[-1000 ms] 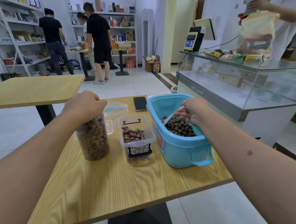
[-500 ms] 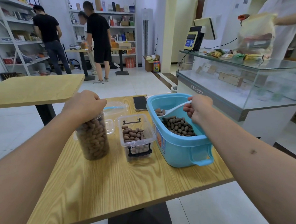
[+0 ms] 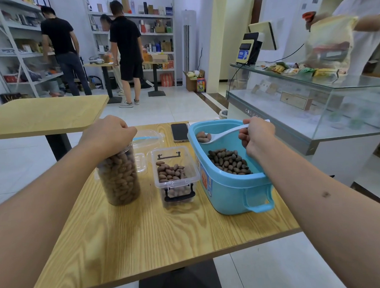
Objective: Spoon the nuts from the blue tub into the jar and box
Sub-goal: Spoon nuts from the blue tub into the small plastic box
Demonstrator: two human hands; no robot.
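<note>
1. holding the spoon (image 3: 222, 133) in your right hand (image 3: 258, 137), fingers curled round its handle, you've got a few nuts (image 3: 203, 136) in the bowl above the blue tub (image 3: 229, 192).
2. your left hand (image 3: 108, 135) sits on top of the jar (image 3: 120, 178), fingers curled over its rim.
3. the box (image 3: 175, 175) stands between jar and tub on the table (image 3: 145, 232), part filled.
4. more nuts lie inside the tub.

We record one wood-grain table (image 3: 145, 238). On it stand a nut-filled jar (image 3: 120, 178), a clear box (image 3: 175, 173) and a blue tub (image 3: 231, 192). Behind them lie a clear lid (image 3: 148, 138) and a phone (image 3: 179, 132).
</note>
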